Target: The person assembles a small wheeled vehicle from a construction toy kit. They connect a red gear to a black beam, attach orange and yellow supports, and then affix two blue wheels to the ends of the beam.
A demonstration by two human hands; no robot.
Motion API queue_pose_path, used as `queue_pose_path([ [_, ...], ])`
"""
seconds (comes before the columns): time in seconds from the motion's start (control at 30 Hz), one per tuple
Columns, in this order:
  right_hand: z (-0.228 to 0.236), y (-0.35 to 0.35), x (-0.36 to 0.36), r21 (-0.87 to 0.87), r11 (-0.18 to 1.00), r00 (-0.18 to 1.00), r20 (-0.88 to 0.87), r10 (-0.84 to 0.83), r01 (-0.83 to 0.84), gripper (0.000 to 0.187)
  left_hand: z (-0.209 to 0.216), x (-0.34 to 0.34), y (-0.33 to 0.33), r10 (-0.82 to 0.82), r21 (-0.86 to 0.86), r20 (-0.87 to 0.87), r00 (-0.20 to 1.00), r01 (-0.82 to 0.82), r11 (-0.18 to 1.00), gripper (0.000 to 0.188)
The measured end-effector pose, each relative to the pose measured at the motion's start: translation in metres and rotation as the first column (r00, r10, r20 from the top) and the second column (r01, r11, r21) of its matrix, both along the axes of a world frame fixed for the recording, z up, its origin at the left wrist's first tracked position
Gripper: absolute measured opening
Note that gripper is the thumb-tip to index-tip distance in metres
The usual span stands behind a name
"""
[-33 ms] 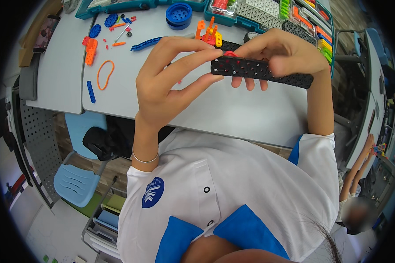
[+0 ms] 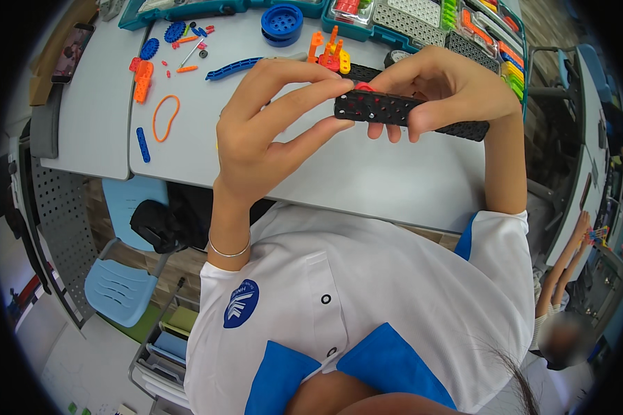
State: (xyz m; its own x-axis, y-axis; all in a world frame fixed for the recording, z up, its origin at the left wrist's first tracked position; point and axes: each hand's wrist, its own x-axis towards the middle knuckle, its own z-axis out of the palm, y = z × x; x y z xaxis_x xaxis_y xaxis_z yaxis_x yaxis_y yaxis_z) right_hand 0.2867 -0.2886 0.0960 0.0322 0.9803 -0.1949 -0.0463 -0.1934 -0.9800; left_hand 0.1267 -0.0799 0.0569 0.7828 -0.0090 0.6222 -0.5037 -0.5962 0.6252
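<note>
Grasping the black perforated beam [image 2: 377,108] above the table [image 2: 311,169]: left hand [image 2: 256,138] pinches its left end between thumb and fingers; right hand [image 2: 467,86] clasps it farther right, thumb across the near face. A red part [image 2: 364,86] shows at the beam's far edge.

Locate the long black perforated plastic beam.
Head view, upper right of centre: the beam is in the right hand, its left end at the left hand.

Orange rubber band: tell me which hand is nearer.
Left. The left hand is to the right of the rubber band, apart from it; the right hand is farther right, with both on the black bar.
</note>
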Motion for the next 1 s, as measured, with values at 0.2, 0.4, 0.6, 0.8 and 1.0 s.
queue_pose_path([
  [0.2,0.008,0.003,-0.009,-0.16,0.984,0.997,-0.005,-0.08,0.078,0.033,-0.006,0.003,-0.005,-0.005,-0.063,-0.004,1.0,0.005,0.998,0.041],
  [0.4,0.006,0.007,-0.005,-0.18,0.983,0.995,0.104,-0.001,0.02,0.028,-0.01,0.006,0.001,-0.068,-0.05,-0.071,0.995,0.064,0.997,0.039],
  [0.6,0.004,0.006,-0.006,-0.174,0.983,0.988,0.154,-0.024,0.051,0.029,-0.01,0.003,0.001,-0.062,-0.055,-0.117,0.991,0.056,0.997,0.044],
  [0.8,-0.01,0.008,-0.001,-0.156,0.963,0.976,0.041,-0.214,0.218,0.035,-0.009,0.003,0.002,-0.017,-0.113,-0.043,0.999,0.012,0.994,0.043],
  [1.0,-0.026,0.02,-0.004,-0.039,0.985,0.969,-0.178,-0.172,0.167,0.035,-0.009,0.002,0.002,0.051,-0.183,0.041,0.998,-0.043,0.982,0.041],
])
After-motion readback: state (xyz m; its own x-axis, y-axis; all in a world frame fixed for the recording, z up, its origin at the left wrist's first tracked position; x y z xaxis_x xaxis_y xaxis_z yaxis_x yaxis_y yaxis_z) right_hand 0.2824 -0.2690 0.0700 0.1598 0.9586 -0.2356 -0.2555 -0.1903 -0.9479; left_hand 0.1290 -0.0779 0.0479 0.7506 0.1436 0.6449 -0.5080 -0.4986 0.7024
